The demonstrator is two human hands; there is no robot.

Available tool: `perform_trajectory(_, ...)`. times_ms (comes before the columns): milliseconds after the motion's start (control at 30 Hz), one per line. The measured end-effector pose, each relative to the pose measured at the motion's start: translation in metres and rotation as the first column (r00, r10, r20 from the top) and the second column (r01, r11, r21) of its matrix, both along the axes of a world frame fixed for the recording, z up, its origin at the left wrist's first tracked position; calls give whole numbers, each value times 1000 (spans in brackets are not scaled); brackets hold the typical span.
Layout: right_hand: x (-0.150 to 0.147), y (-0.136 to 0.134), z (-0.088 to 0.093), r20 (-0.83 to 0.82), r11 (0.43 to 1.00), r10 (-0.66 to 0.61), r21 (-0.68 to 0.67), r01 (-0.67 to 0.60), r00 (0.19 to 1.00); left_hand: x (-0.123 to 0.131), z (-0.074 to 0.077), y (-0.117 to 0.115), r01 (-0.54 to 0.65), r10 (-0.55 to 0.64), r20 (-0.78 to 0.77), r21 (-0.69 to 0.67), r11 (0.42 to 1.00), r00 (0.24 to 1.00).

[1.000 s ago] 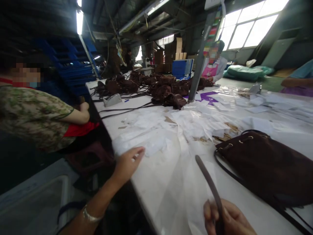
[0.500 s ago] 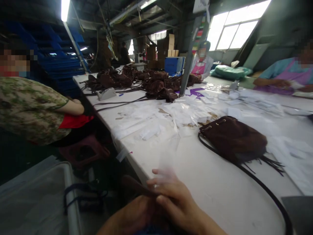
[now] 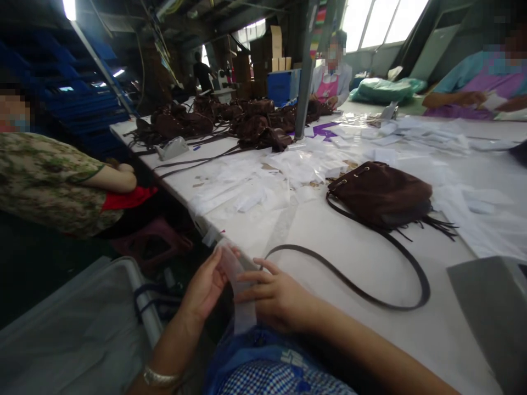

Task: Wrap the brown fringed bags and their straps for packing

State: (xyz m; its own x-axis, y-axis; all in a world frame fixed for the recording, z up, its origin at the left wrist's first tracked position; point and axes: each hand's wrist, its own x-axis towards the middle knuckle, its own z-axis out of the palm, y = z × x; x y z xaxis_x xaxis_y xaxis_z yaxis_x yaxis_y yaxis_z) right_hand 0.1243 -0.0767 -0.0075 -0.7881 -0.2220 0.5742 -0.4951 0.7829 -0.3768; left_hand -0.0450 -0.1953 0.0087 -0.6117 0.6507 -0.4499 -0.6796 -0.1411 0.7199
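At the table's near edge my left hand [image 3: 208, 288] pinches the upper end of a translucent white plastic strip [image 3: 245, 315], which hangs down over my lap. My right hand [image 3: 280, 296] has its fingers laid across the strip's middle; its thumb is hidden. A dark brown strap [image 3: 329, 258] curves over the table from a brown drawstring bag [image 3: 382, 195] and disappears behind my right fingers, so I cannot tell whether they hold it too. The bag lies on its side to the right, with metal eyelets and a fringe of tassels.
Loose white plastic and paper pieces [image 3: 251, 195] litter the white table [image 3: 349, 274]. Brown bags [image 3: 185, 120] are piled farther back, near a metal post [image 3: 302, 93]. A grey-lined bin [image 3: 82, 323] stands at lower left, a grey box [image 3: 489, 307] at right. Several people work around.
My hands have moved apart, the left going up and leftward, and the plastic strip now stretches between them. The strap has shifted into a loop toward my right hand. The view has tilted down.
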Motion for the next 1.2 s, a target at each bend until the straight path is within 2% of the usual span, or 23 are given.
perform_trajectory(67,-1,-3,-4,-23,994,-5,-110,3,1000,-8,4,-5,-151,153,-24,74,986,988)
perform_trajectory(133,-2,-4,-8,-30,978,-21,-207,15,999,-3,6,-9,-191,195,-5,177,966,981)
perform_trajectory(167,-3,-4,-10,-33,969,-28,-247,19,999,4,5,-12,-154,154,16,207,966,988)
perform_trajectory(233,-4,-4,-14,-36,950,-50,-311,36,998,25,-3,-17,23,-44,97,206,978,994)
perform_trajectory(300,-4,-3,-16,-15,938,-63,-342,54,998,46,-14,-22,206,-240,189,183,961,952)
perform_trajectory(367,-3,-3,-15,-1,935,-70,-349,65,998,57,-23,-26,250,-277,189,155,956,942)
perform_trajectory(467,1,-6,-8,17,912,-153,-383,148,988,49,-24,-27,126,-132,71,88,988,989)
perform_trajectory(567,7,-8,2,96,851,-234,-461,252,967,23,-13,-26,-45,48,-54,59,997,997)
perform_trajectory(667,11,-10,6,241,801,-163,-535,271,957,-2,2,-26,-210,219,-117,89,974,969)
perform_trajectory(767,11,-14,5,324,771,-115,-567,290,939,-16,12,-26,-307,324,-135,136,942,936)
perform_trajectory(933,7,-19,2,343,737,-182,-572,359,922,-24,15,-23,-370,388,-120,150,917,914)
perform_trajectory(1100,5,-19,0,362,749,-166,-559,356,917,-19,14,-20,-374,387,-95,135,918,917)
perform_trajectory(1200,5,-19,-1,388,737,-173,-559,380,905,-13,14,-18,-358,372,-96,131,924,923)
